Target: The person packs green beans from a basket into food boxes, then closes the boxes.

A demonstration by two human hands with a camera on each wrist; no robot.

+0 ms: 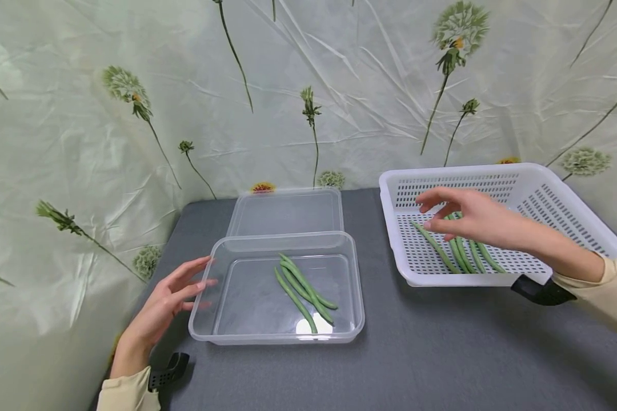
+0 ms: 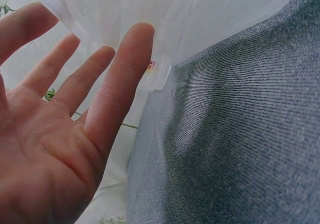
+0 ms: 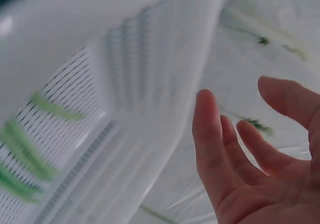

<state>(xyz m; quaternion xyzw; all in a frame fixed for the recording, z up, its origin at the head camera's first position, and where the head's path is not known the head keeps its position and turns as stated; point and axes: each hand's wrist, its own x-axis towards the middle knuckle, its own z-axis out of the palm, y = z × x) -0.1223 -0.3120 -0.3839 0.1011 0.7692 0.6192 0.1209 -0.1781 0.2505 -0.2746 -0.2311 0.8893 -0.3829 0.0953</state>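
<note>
Several green beans (image 1: 432, 245) lie in the white perforated basket (image 1: 400, 251) at the right. Over that basket hovers my right hand (image 1: 473, 216), fingers loosely bent with nothing between them; in the right wrist view the same hand (image 3: 265, 169) shows its thumb apart from the fingers. A clear plastic container (image 1: 247, 302) stands in the middle, with several green beans (image 1: 303, 288) on its floor toward the right side. My left hand (image 1: 167, 299) is at the container's left wall, fingers spread; the left wrist view shows the hand (image 2: 65, 129) with its fingertips right by the wall.
Behind the container lies a clear flat lid (image 1: 288, 212) on the dark grey table (image 1: 391, 354). A pale sheet (image 1: 267, 74) printed with dandelions hangs behind and down the left side. A black wrist strap is on each arm.
</note>
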